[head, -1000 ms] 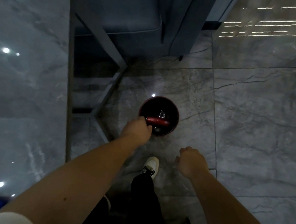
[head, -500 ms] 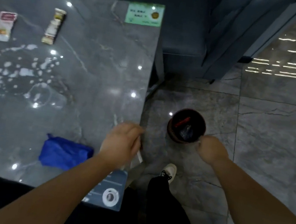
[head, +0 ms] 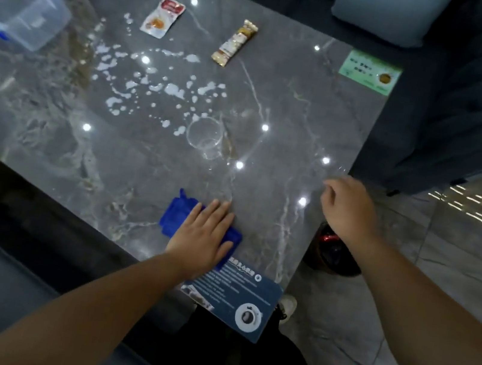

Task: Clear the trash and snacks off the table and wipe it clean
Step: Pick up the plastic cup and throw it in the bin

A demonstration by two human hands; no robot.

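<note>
Left hand presses flat, fingers spread, on a blue cloth on the table; right hand hovers, fingers loosely curled, empty, near a spill.

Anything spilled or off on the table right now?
Yes: white liquid splatter spreads across the table middle, reaching a clear cup. It is unwiped; the left hand lies flat on the blue cloth.
</note>
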